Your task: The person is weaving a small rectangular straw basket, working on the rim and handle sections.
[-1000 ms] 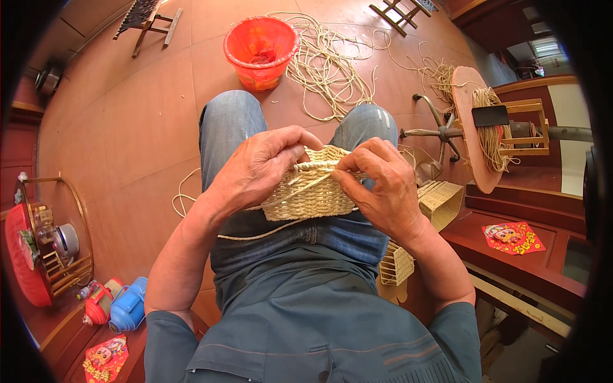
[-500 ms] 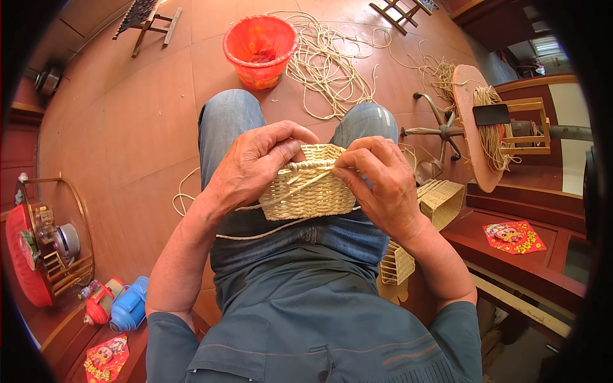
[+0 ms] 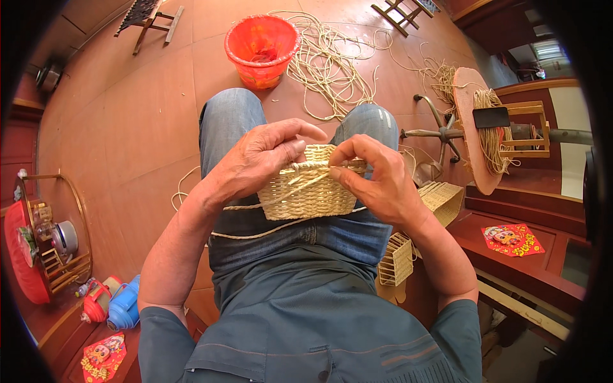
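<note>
A small woven straw basket [image 3: 310,196] rests on my lap, pale yellow with a braided rim. My left hand [image 3: 258,156] grips its left rim corner, thumb by the rim and index finger stretched out above the opening. At the right part of the rim, my right hand [image 3: 377,175] pinches a straw strand [image 3: 313,179] between thumb and forefinger. That strand slants across the basket's near wall. A long pale cord [image 3: 255,236] trails over my jeans below the basket. The fingers inside the basket are hidden.
Ahead on the tiled floor stands a red bucket [image 3: 260,54] beside a tangled heap of cord [image 3: 329,64]. More woven baskets [image 3: 440,201] sit by my right knee. A stool with a swivel base [image 3: 440,133] is farther right. Two flasks [image 3: 124,303] stand at left.
My right hand has shifted slightly left along the rim, its forefinger now arched above the thumb. My left index finger reaches a little farther right. The basket has stayed on my lap.
</note>
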### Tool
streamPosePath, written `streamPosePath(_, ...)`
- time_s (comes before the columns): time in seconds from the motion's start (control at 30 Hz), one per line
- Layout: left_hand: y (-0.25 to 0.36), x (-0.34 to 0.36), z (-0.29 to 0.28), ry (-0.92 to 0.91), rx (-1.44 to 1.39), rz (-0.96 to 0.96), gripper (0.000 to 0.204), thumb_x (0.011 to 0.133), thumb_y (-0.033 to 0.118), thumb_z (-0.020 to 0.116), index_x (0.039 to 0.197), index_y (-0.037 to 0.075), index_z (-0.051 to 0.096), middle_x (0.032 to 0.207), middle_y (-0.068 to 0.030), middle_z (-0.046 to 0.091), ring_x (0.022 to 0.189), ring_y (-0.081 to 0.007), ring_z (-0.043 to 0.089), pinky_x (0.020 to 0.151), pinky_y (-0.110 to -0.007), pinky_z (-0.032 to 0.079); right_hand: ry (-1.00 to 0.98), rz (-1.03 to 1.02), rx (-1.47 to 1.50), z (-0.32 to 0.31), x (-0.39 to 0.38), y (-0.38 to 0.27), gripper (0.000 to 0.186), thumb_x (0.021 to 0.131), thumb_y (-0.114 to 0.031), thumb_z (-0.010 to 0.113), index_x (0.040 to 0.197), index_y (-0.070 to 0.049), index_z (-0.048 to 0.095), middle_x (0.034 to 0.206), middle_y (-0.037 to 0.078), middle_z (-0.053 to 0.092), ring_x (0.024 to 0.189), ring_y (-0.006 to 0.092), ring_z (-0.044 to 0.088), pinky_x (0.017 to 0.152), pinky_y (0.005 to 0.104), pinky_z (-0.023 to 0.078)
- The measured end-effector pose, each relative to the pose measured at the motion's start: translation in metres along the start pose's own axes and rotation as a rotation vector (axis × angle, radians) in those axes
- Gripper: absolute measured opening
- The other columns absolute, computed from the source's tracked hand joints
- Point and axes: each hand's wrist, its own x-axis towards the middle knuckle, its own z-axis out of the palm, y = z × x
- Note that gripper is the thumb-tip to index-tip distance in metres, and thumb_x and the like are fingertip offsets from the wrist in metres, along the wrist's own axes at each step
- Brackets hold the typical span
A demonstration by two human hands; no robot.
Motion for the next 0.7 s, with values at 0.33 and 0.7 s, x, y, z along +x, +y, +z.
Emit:
streamPosePath(0.33,-0.011,-0.005,0.004,0.158,-0.071,-0.058,0.039,0.113,0.021,0.056,0.147,0.004,0.066,0.095,0.0006,0.067,0.091,-0.0073,0.063,0.083,-0.026,0.052,-0.562,0.26,0.607,0.001,0.056,0.012,0.026,0.094,-0.003,0.075,0.118,0.001,0.066,0.103,0.001,0.068,0.095,0.0078,0.064,0.087,0.0259,0.055)
streamPosePath(0.7,-0.014,-0.026,0.014,0.3,-0.099,-0.02,0.036,0.114,0.014,0.055,0.147,0.002,0.064,0.099,-0.0024,0.071,0.094,-0.008,0.066,0.087,-0.027,0.054,-0.717,0.268,0.713,0.008,0.075,0.019,0.035,0.085,0.003,0.074,0.119,0.001,0.066,0.098,-0.001,0.066,0.09,0.0073,0.063,0.081,0.0237,0.052)
